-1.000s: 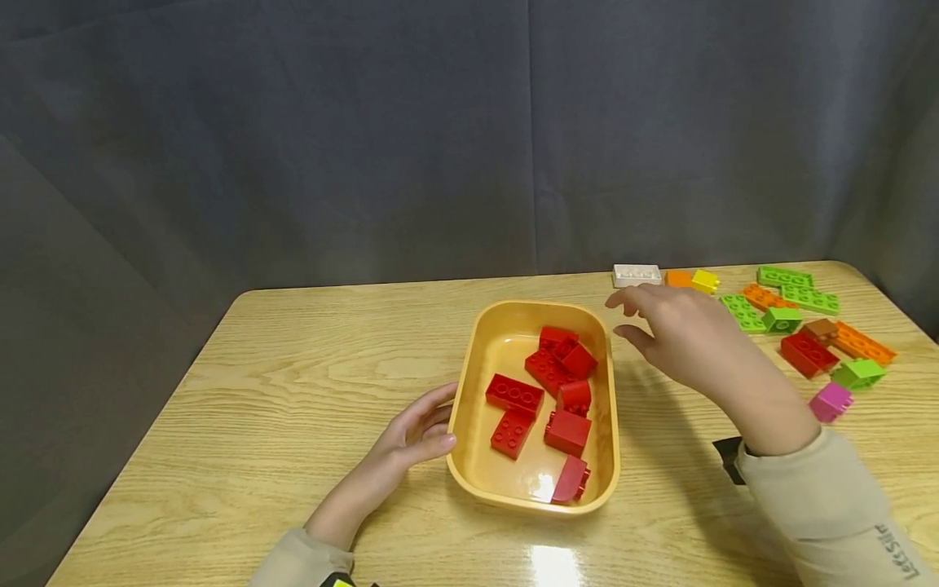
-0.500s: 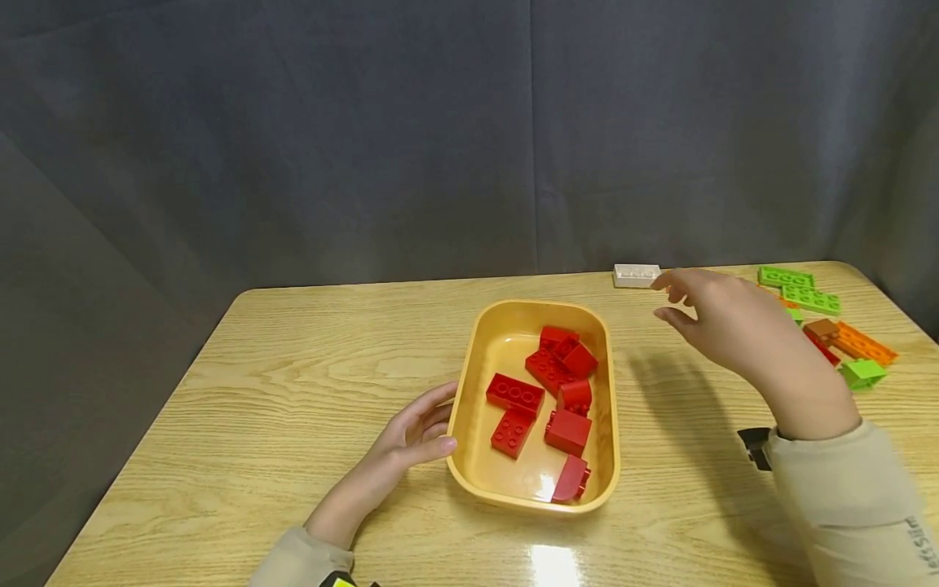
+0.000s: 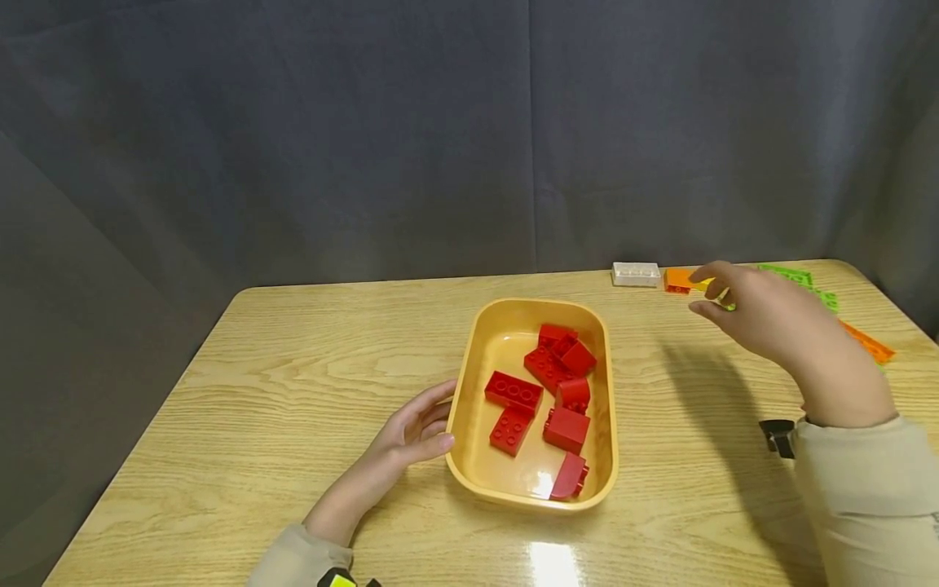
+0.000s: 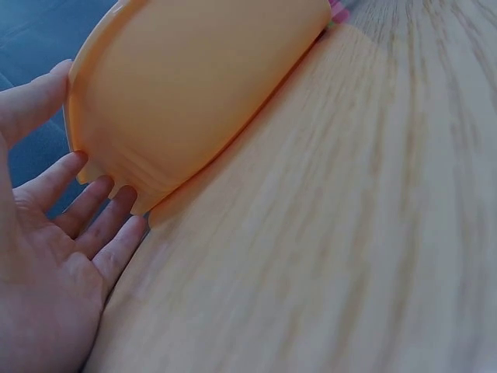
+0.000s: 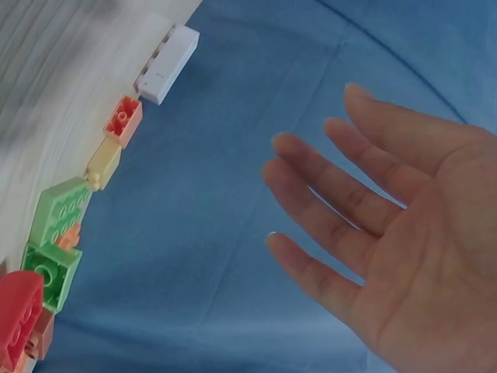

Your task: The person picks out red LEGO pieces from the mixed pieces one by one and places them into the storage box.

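A yellow-orange plastic tray point(image 3: 506, 350) stands on the table, holding several red toy building bricks point(image 3: 514, 391). My left hand point(image 3: 411, 430) is at its left side, with relaxed fingers. In the left wrist view the thumb rests at the rim and the fingertips touch the outer wall of the tray point(image 4: 202, 85). My right hand point(image 3: 778, 314) is raised over the right part of the table, fingers loosely bent, nothing in them. The right wrist view shows its palm point(image 5: 443, 256) bare. Behind it in the head view, an orange brick point(image 3: 678, 280) shows and a yellow one is partly hidden.
Along the back edge lies a white brick point(image 3: 636, 275). Green bricks point(image 3: 788, 274) and a long orange brick point(image 3: 869, 342) lie at the right, partly covered by the right arm. The right wrist view also shows a red brick point(image 5: 19, 315). A dark curtain point(image 3: 367, 147) hangs behind the table point(image 3: 293, 359).
My right hand has moved right and slightly back, away from the tray, and now covers more of the coloured bricks. The left hand and the tray have stayed in place.
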{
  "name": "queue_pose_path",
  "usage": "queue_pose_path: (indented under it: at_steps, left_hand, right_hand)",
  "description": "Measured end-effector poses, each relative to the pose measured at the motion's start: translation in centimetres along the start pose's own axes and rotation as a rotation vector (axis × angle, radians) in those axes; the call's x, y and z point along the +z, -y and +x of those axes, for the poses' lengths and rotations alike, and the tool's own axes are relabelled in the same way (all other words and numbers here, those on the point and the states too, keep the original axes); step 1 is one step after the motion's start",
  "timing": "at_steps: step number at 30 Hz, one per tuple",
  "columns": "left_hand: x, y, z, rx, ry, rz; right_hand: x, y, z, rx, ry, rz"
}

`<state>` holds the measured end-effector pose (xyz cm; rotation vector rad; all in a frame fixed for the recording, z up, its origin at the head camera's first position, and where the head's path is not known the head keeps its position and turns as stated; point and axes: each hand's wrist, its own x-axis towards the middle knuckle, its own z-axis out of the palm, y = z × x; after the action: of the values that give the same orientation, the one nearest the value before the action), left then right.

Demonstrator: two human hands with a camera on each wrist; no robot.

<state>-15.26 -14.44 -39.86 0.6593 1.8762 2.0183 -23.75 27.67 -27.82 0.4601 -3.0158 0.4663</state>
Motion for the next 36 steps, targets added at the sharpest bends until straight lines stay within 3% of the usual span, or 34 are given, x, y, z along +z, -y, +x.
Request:
queue_pose_path:
  at_steps: [10, 20, 29, 36]
  left_hand:
    - [-0.1, -0.1, 0.0, 0.009, 0.003, 0.000]
    - [0.1, -0.3, 0.2, 0.006, -0.007, 0.024]
    - [0.2, -0.3, 0.3, -0.029, -0.024, 0.066]
    - [0.3, -0.1, 0.2, -0.033, -0.027, 0.069]
  right_hand:
    - [-1.1, -2.0, -0.3, 0.119, 0.097, 0.057]
    - [-2.2, -4.1, -1.1, 0.146, 0.026, 0.028]
    - [-2.1, -5.9, -1.6, 0.256, 0.055, 0.018]
    - [-1.9, -7.3, -2.0, 0.273, 0.106, -0.004]
